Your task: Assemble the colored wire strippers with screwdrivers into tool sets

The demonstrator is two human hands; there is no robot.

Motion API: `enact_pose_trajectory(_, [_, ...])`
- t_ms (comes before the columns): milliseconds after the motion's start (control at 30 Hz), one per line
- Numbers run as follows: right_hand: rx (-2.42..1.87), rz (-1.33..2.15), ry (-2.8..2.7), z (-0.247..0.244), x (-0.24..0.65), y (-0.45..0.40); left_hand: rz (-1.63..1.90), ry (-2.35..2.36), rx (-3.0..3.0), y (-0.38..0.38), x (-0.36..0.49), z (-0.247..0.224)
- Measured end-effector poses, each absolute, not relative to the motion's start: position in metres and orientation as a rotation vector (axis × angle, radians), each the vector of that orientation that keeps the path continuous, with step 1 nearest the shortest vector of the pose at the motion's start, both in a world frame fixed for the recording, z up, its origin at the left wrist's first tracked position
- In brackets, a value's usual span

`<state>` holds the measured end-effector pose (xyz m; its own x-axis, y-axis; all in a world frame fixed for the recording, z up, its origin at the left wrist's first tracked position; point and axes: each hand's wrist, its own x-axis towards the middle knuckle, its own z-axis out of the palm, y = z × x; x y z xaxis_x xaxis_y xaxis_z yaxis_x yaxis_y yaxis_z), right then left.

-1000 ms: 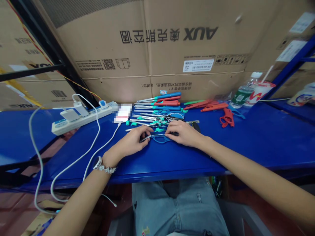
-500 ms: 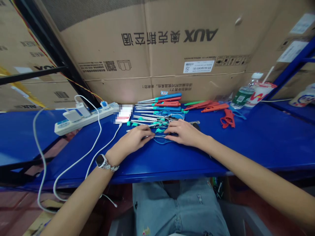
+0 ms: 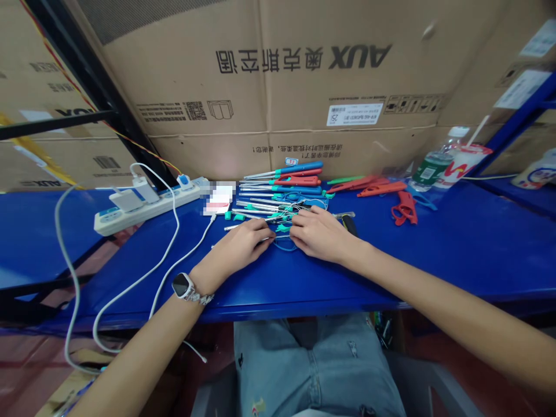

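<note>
My left hand [image 3: 248,243] pinches a thin metal rod [image 3: 283,236] low over the blue table. Part of that rod spans the short gap between my two hands. My right hand [image 3: 320,233] is closed on its other side, covering that end. Just below the gap, a blue loop [image 3: 285,248] shows partly under my right fingers. Beyond my hands lie several metal rods [image 3: 254,202] with blue and red handles [image 3: 299,181], green clips and tangled white string [image 3: 289,211]. A green plastic piece [image 3: 283,228] lies right by my fingertips.
Red plastic handles [image 3: 405,207] lie to the right, near a bottle [image 3: 430,168] and a paper cup [image 3: 467,165] with a straw. A knife-like tool [image 3: 348,223] is beside my right wrist. At left, a power strip [image 3: 150,208] trails white cables. Cardboard boxes [image 3: 295,87] stand behind.
My right fingers have curled in more tightly and cover more of the blue loop. My left hand stays at the rod, almost unmoved. The view has shifted slightly.
</note>
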<state>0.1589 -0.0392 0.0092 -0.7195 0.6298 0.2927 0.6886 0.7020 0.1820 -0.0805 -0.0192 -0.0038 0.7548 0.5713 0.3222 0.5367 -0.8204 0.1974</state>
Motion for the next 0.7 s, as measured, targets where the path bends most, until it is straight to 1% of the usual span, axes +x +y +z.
enact_pose_trajectory(67, [-1.06, -0.327, -2.676, 0.007, 0.161, -0.038, 0.568, 0.916, 2.833, -0.021, -0.081, -0.003])
enact_pose_trajectory(233, [-1.093, 0.027, -2.488, 0.004, 0.175, -0.042, 0.597, 0.985, 2.801, -0.025, -0.083, 0.002])
enact_pose_trajectory(467, [-1.22, 0.187, -2.372, -0.005, 0.193, -0.049, 0.786, 0.926, 2.631, -0.021, -0.076, 0.007])
enact_pose_trajectory(700, [-1.229, 0.387, -2.223, -0.013, 0.195, -0.044, 0.95, 0.932, 2.462, -0.02, -0.066, 0.013])
